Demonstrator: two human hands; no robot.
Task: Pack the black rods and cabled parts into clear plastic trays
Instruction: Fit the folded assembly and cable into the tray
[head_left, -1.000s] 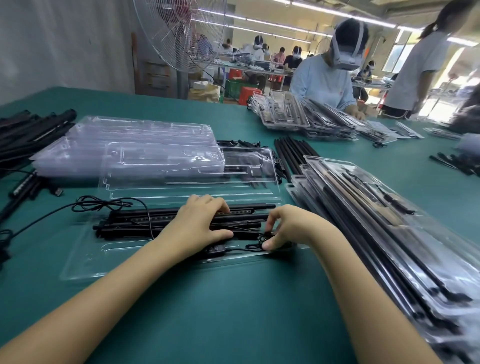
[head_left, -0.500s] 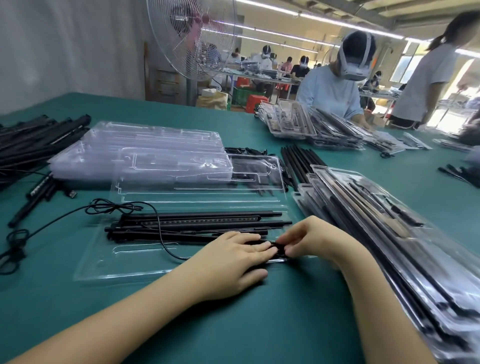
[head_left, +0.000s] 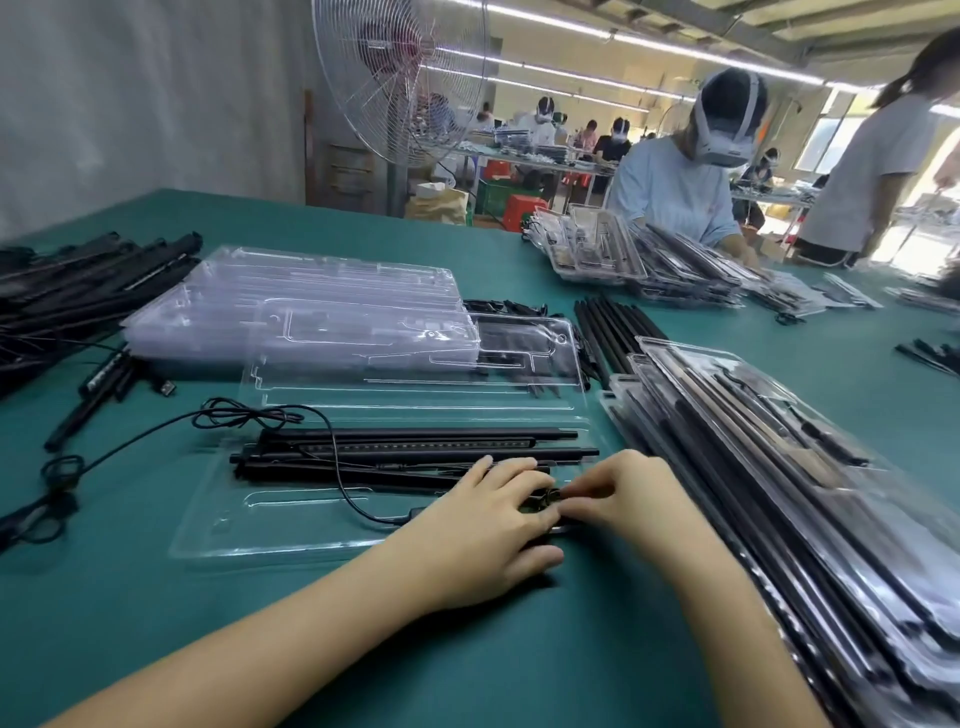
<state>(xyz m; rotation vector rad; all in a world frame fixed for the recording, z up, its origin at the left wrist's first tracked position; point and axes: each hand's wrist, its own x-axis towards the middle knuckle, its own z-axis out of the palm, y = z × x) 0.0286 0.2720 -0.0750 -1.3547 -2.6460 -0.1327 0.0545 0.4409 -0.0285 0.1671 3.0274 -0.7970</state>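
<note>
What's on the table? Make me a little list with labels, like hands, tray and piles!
Near tray: open, holding black rods, cable trailing off left
Left hand: fingers straight, pressing on that tray's right end
Right hand: pinching a small black cabled part
Behind it: stack of empty trays
Right side: pile of packed trays

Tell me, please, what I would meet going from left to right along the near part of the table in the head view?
A looped black cable → clear tray holding black rods → left hand → right hand → stack of packed trays.
</note>
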